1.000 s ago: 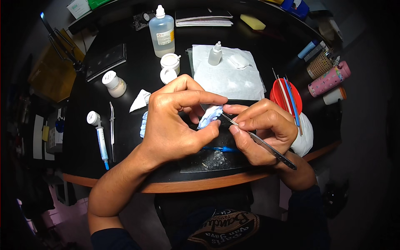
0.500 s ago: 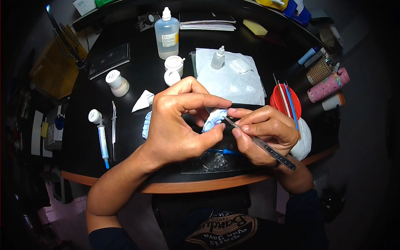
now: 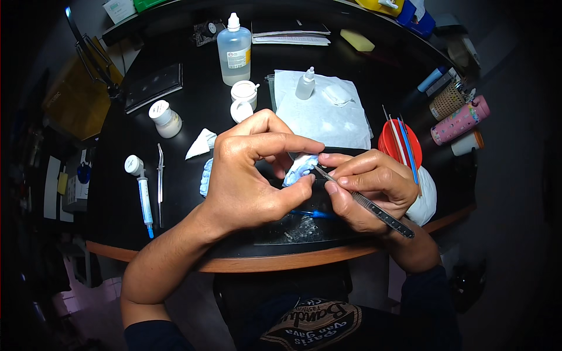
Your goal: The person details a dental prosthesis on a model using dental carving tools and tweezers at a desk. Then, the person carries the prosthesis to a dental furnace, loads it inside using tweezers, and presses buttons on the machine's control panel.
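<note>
My left hand (image 3: 252, 175) pinches a small pale-blue moulded piece (image 3: 300, 167) between thumb and forefinger above the black table (image 3: 193, 117). In my right hand (image 3: 369, 187) I grip a slim dark metal hand tool (image 3: 374, 207), and its tip touches the right side of the blue piece. Another pale-blue piece (image 3: 205, 176) lies on the table just left of my left hand, partly hidden by it. A thin blue stick (image 3: 313, 214) lies under my hands.
A white cloth (image 3: 328, 117) with a small dropper bottle (image 3: 305, 83) lies behind my hands. A tall clear bottle (image 3: 234, 50), small white jars (image 3: 243, 96), a syringe (image 3: 142, 190), a metal tweezer-like tool (image 3: 159, 181), a red dish with sticks (image 3: 400, 143) and a pink cylinder (image 3: 459, 120) stand around.
Both hands keep their grip and place; the fingers have only shifted slightly around the blue piece.
</note>
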`<state>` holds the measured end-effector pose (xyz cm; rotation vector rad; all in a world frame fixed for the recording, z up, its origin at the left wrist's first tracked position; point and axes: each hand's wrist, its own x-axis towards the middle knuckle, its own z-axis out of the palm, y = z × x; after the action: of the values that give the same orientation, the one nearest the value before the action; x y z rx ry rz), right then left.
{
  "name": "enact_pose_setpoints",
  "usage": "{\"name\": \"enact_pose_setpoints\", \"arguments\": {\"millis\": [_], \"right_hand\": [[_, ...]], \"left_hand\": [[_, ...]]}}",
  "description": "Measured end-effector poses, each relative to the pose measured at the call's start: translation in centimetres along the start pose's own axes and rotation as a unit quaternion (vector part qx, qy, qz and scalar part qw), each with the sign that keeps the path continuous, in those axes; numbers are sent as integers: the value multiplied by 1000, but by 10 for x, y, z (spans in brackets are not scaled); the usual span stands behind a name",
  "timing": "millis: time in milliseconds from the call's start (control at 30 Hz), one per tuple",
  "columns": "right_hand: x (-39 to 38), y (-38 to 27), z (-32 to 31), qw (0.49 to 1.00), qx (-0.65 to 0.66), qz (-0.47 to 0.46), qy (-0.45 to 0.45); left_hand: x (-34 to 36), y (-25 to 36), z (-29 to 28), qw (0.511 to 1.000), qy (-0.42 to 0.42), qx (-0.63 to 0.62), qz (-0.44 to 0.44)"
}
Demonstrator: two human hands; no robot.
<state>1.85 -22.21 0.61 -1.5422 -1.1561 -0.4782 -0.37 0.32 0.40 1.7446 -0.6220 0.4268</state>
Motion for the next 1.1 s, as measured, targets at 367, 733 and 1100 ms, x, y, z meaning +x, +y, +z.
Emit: {"name": "enact_pose_setpoints", "arguments": {"millis": [367,733,1100], "right_hand": [[1,-1,0,1000,2,-4,-3],[1,-1,1,1000,10,-2,-5],[2,-1,-1,1000,-3,0,-6]], "left_hand": [[0,1,0,1000,0,-2,0],[0,0,0,1000,5,12,8],[1,0,1,999,23,14,30]]}}
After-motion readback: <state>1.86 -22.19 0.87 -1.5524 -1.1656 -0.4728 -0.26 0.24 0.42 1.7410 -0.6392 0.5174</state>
